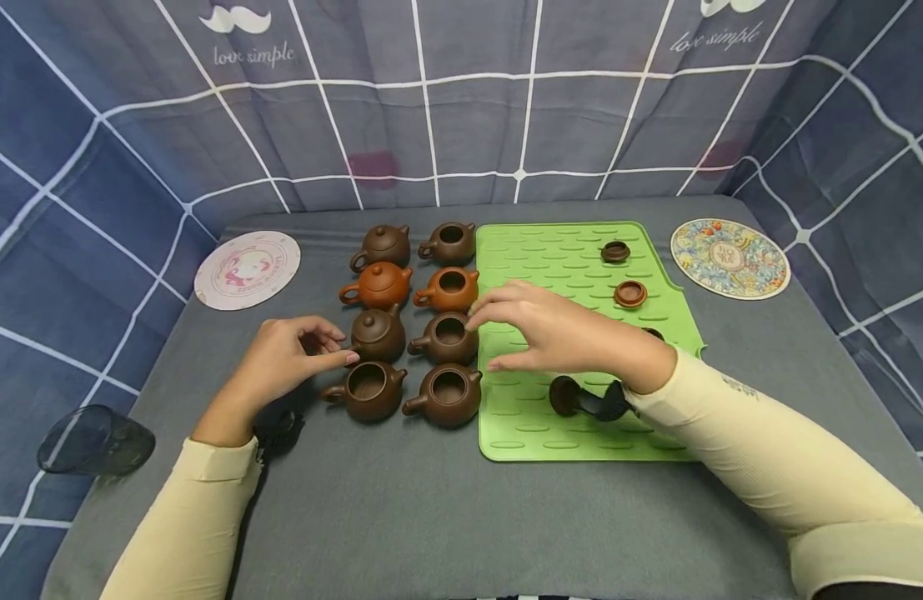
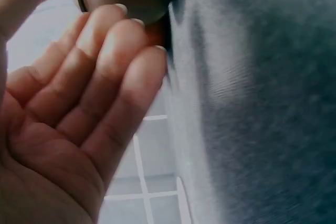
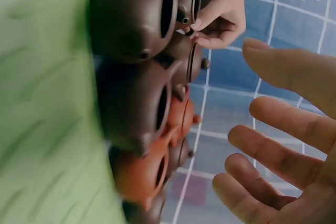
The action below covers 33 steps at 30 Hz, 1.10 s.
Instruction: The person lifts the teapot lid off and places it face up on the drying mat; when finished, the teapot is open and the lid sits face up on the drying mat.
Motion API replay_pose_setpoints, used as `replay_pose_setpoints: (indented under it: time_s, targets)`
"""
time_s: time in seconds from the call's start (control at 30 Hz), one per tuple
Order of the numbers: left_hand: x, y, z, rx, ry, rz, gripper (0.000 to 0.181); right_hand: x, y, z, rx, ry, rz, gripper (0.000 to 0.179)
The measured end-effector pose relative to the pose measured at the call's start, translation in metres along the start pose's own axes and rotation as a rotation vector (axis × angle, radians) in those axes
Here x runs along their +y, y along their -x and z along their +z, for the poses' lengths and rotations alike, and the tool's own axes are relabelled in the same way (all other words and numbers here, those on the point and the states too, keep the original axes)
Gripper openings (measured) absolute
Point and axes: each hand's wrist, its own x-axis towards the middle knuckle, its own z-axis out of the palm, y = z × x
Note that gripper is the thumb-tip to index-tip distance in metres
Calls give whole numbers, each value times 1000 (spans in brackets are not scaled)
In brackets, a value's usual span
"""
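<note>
My left hand (image 1: 284,358) pinches the handle of a lidded dark brown teapot (image 1: 378,335), third from the back in the left column; the pinch shows in the right wrist view, thumb and index at the handle. Behind it stand a lidded orange teapot (image 1: 383,286) and a lidded brown one (image 1: 386,246). A lidless brown teapot (image 1: 371,392) is in front. My right hand (image 1: 536,329) hovers with spread, loosely bent fingers over the mat's left edge, fingertips beside a lidless brown teapot (image 1: 449,337). It holds nothing.
The right column also has a lidless orange teapot (image 1: 451,288) and brown ones behind (image 1: 450,243) and in front (image 1: 449,396). Lids (image 1: 614,252) (image 1: 629,293) lie on the green mat (image 1: 506,442). Round placemats (image 1: 247,271) (image 1: 729,258) flank the table; a dark glass (image 1: 97,440) lies left.
</note>
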Motion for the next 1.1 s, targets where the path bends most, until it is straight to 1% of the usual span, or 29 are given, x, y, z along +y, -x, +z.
replay_pose_setpoints:
  time_s: [0.13,0.23,0.33,0.43,0.5,0.63,0.73,0.9,1.1]
  targets:
    - [-6,2,4,33,48,40,16,-6,-44,4,-39,20,-48,41]
    - [-10,3,6,67,66,61,11,-6,-78,14,-84,19,-47,39]
    - [-14,4,7,103,72,83,10,-3,-110,26,-128,17,-38,39]
    - [-16,3,7,127,73,105,10,0,-135,38,-161,25,-31,37]
    - [-17,3,7,136,84,112,11,2,-146,45,-171,37,-15,34]
    - [-17,1,8,151,92,121,11,5,-156,54,-160,40,24,30]
    - [-18,1,8,165,84,125,11,5,-157,56,-144,17,41,26]
    - [-19,2,9,170,72,106,10,3,-157,58,-139,-18,57,21]
    - [-21,2,11,177,94,82,9,4,-157,62,-119,-38,69,20]
